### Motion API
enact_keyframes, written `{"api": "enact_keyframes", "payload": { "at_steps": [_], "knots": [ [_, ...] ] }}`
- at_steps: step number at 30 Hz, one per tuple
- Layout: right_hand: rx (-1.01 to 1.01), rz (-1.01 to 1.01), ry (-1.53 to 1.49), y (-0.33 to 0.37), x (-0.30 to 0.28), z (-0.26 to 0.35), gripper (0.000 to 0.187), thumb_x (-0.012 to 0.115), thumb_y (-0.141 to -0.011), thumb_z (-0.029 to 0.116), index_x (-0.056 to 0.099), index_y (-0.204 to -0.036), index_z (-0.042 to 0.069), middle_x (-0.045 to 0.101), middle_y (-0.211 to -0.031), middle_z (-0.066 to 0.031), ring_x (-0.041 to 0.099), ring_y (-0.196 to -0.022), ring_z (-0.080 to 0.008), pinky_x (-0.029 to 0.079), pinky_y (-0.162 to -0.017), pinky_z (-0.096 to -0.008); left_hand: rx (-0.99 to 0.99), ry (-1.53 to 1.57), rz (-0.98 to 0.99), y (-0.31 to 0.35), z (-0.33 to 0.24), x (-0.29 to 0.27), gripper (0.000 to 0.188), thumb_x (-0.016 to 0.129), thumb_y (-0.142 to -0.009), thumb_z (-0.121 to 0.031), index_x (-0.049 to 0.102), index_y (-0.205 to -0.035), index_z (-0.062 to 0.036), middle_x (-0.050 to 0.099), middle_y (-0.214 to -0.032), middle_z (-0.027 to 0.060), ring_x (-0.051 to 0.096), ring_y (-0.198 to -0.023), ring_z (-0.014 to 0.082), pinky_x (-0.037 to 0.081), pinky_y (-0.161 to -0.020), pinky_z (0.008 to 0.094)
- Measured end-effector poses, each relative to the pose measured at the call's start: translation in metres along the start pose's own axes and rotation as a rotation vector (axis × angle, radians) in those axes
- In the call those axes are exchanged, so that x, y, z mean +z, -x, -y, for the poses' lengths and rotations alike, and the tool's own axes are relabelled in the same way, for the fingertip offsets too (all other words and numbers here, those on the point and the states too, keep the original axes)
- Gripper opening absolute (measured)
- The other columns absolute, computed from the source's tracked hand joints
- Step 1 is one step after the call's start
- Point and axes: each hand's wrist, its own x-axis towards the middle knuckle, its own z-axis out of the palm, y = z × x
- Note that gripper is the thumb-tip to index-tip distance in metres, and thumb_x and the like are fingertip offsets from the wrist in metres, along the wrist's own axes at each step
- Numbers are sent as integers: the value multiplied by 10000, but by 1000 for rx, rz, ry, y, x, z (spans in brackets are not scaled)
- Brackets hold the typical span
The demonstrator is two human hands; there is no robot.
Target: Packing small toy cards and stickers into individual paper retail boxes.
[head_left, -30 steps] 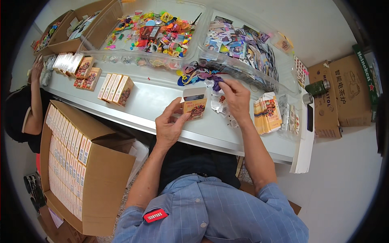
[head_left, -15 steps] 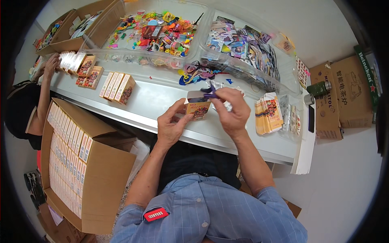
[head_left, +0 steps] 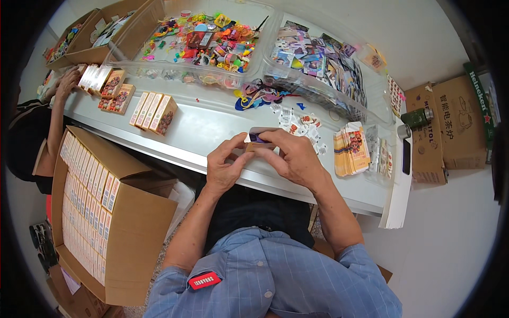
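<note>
Between my two hands is a small printed cardboard box (head_left: 260, 144), its top flap raised and a bit of purple material showing inside the opening. My left hand (head_left: 227, 161) grips its left side between thumb and fingers. My right hand (head_left: 297, 159) is closed on its right side, fingers at the rim and thumb on the near face. Just beyond the hands lie small white printed packets (head_left: 302, 126) scattered on the table. Purple, blue and yellow strap-like pieces (head_left: 260, 96) sit in a loose heap farther back.
Clear plastic bins hold colourful trinkets (head_left: 222, 45) and picture cards (head_left: 323, 61). Closed boxes (head_left: 154, 113) stand left; flattened boxes (head_left: 351, 149) are stacked right. A carton (head_left: 139, 238) packed with boxes stands lower left. Another person's hand (head_left: 68, 82) works at the far left.
My right hand has come down onto the box, and the purple piece it held above the opening is now inside. The box has tilted, and the white packets behind are uncovered.
</note>
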Motion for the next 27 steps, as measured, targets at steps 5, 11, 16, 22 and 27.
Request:
{"api": "enact_keyframes", "payload": {
  "at_steps": [5, 11, 16, 22, 27],
  "knots": [
    [91, 171, 127, -2, -4, 5, 338, 727, -892, 265, 685, -1153, 54, 720, -1052, -157, 705, -757, -288, 562, -648, -360, -5, -10, 27, 0, 2, -1, 571, 778, -801, 31, 623, -1338, -91, 708, -1030, 106, 687, -930, 153, 575, -677, 250],
    [112, 58, 235, -4, 0, 20, 363, 747, -875, 241, 679, -1185, 64, 703, -1087, -161, 715, -882, -298, 572, -721, -368, -59, 21, 27, 1, 1, 0, 572, 769, -809, 31, 618, -1346, -95, 704, -1033, 104, 686, -923, 154, 571, -682, 247],
    [12, 18, 93, 3, 7, -3, 265, 749, -869, 125, 704, -1115, 41, 714, -983, -124, 699, -768, -232, 553, -661, -304, -37, 3, 35, -2, -1, -1, 562, 774, -812, 24, 622, -1341, -91, 704, -1013, 105, 685, -902, 149, 572, -680, 251],
    [246, -246, -304, -7, -7, -22, 181, 692, -923, 100, 707, -1066, -10, 712, -937, -82, 598, -666, -92, 476, -580, -222, -50, 14, 47, -1, -4, -1, 650, 777, -815, 13, 545, -1412, -91, 712, -1046, 104, 682, -921, 144, 554, -672, 247],
    [236, -230, -162, -29, 13, -76, 185, 689, -913, 103, 713, -1077, 21, 687, -896, -98, 625, -681, -146, 497, -615, -271, -89, -40, -9, -1, -2, 1, 679, 790, -821, -20, 476, -1422, -52, 715, -1073, 107, 678, -965, 143, 547, -670, 245]
  ]
}}
